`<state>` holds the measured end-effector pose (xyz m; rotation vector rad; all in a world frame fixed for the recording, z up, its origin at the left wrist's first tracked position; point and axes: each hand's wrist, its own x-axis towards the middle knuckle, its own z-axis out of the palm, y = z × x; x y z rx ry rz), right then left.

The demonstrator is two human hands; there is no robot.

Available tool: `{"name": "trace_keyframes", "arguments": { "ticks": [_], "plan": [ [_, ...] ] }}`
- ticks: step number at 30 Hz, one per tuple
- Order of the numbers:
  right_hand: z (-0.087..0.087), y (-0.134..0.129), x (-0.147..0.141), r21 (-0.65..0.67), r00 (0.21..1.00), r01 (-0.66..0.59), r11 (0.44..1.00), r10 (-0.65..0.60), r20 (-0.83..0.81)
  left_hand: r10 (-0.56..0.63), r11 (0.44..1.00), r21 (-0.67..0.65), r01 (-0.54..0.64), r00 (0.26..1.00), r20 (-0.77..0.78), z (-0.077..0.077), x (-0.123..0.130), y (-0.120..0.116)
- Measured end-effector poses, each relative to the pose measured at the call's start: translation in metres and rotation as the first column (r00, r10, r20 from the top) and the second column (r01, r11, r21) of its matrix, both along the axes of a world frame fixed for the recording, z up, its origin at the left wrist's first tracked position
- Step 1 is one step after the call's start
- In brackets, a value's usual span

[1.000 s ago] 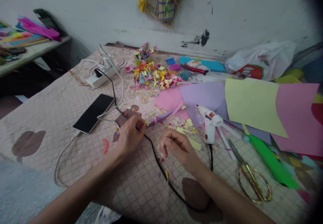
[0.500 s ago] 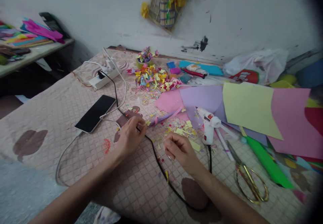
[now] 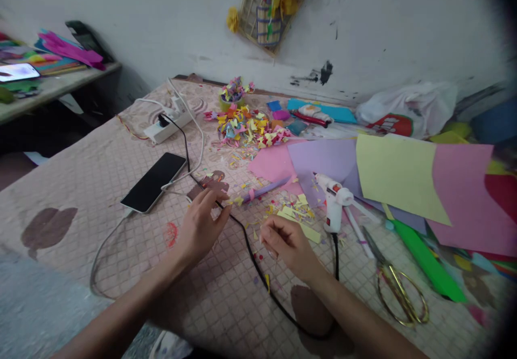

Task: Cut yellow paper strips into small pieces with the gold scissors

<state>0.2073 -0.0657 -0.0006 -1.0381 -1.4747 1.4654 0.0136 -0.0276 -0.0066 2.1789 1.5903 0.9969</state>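
My left hand (image 3: 204, 221) is over the black cord (image 3: 252, 256), its fingers apart and nothing seen in them. To its right, my right hand (image 3: 286, 240) has its fingers curled together in a pinch; what they hold is too small to name. A purple paper strip with a pink band (image 3: 264, 189) lies just beyond the hands, among yellow paper scraps (image 3: 301, 205). The white glue gun (image 3: 333, 202) stands right of my right hand, with scissors (image 3: 398, 289) farther right.
A phone (image 3: 153, 182) and a power strip (image 3: 169, 124) with cables lie at left. Small paper pieces (image 3: 246, 124) are heaped behind, near a small pot (image 3: 232, 100). Coloured sheets (image 3: 399, 175), a green roll (image 3: 430, 262) and a plastic bag (image 3: 407, 108) occupy the right side.
My left hand's fingers have opened from a pinch, and the hand has turned flatter. My right hand has barely moved. A lit phone screen now shows on the side table at left.
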Motion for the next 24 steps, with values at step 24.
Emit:
{"name": "trace_keyframes", "arguments": {
  "ticks": [24],
  "plan": [
    [-0.002,-0.016,-0.004,0.107,0.959,0.165,0.98,-0.185,0.212,0.021,0.985,-0.169,-0.026,0.999,-0.031,0.003,-0.006,-0.05]
  ]
}}
